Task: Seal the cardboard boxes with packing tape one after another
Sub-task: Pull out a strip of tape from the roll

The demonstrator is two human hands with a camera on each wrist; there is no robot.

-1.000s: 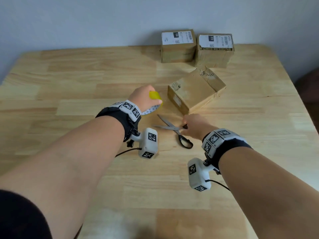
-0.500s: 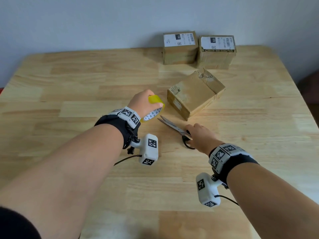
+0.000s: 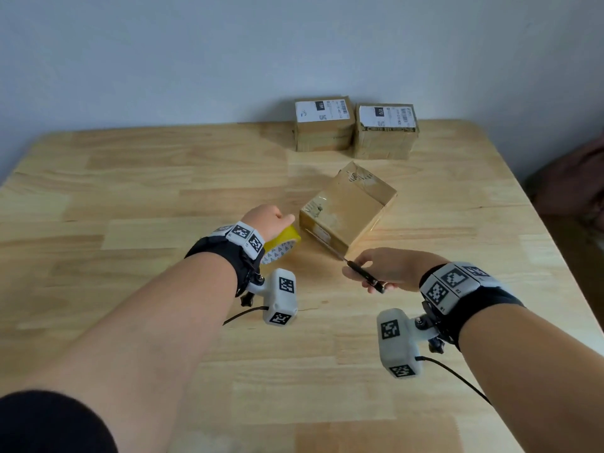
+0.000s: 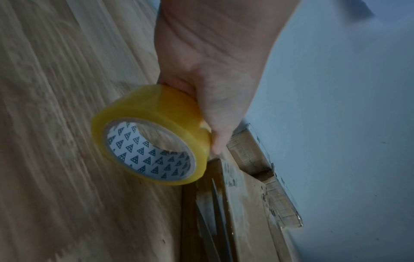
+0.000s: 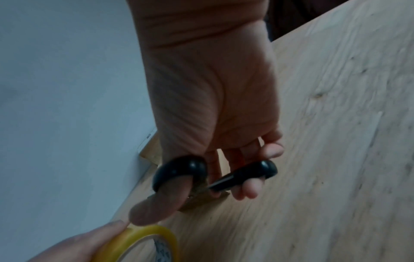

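Observation:
My left hand (image 3: 271, 220) grips a yellow roll of packing tape (image 3: 282, 245) (image 4: 154, 133), held just left of a brown cardboard box (image 3: 346, 207) that lies askew in the middle of the table. My right hand (image 3: 385, 268) holds black-handled scissors (image 3: 366, 276) (image 5: 215, 175), thumb through one loop and fingers through the other. The blades (image 4: 215, 218) point toward the box's near corner. In the right wrist view the tape roll (image 5: 143, 242) sits just below the scissors.
Two more cardboard boxes with white labels (image 3: 323, 124) (image 3: 385, 130) stand side by side at the back edge of the wooden table (image 3: 130, 191) against the wall. A dark object (image 3: 575, 184) lies off the table's right side.
My right hand has picked the scissors up off the table and raised them toward the box. The left hand has carried the tape roll closer to the box.

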